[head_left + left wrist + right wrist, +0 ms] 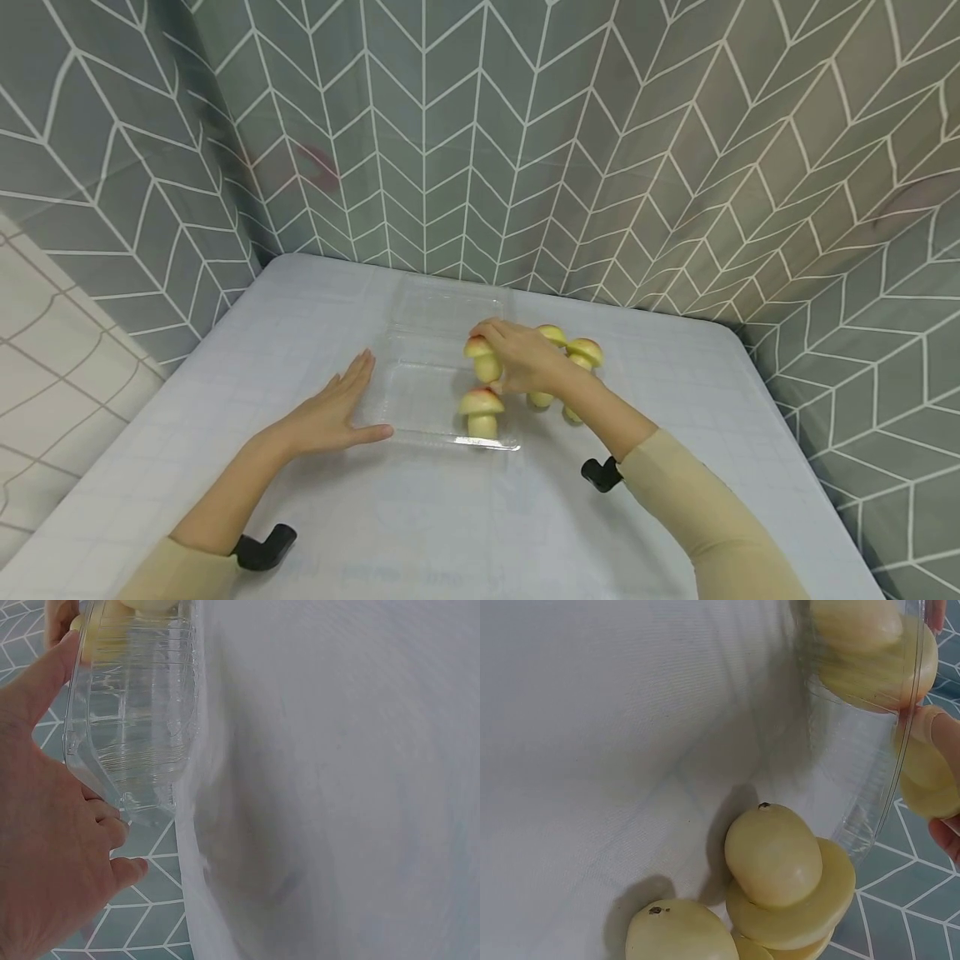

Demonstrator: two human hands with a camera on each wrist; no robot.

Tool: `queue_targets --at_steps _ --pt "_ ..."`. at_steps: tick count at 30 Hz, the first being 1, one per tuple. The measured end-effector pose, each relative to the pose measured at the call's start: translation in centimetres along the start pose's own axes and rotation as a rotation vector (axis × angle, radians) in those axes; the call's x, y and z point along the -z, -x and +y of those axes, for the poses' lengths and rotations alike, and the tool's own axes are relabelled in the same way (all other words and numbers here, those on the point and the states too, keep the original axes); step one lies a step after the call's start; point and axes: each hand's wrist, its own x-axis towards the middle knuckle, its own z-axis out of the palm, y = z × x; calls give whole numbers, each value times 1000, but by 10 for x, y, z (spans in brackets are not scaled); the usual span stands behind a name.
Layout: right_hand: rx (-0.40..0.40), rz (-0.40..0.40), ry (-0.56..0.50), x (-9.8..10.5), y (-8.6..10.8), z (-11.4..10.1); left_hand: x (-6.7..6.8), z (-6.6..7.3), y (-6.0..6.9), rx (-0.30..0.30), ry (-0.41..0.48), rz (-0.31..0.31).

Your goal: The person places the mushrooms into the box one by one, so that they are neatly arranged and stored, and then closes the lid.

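A clear plastic clamshell box (420, 400) lies with its lid laid back on the table. One toy mushroom (482, 408), yellow with a reddish cap top, is in its near right corner. My right hand (525, 358) holds another mushroom (486, 367) over the box's right side, just beyond the first; in the right wrist view the thumb and fingers are on this held mushroom (926, 776). My left hand (326, 417) rests at the box's left side with fingers extended. In the left wrist view, its thumb and fingers touch the box wall (135, 727).
Right of the box, partly behind the right hand, lie more mushrooms, one (585, 352) with its cap away from me. The white-covered table (450, 525) meets a grey chevron-patterned curtain (465, 167) at the back. Black wrist mounts (266, 547) sit under both forearms.
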Motion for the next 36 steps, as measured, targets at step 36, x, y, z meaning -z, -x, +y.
queue_targets --at_steps 36 --pt "123 -340 165 -11 -12 -13 -3 -3 -3 -14 -31 1"
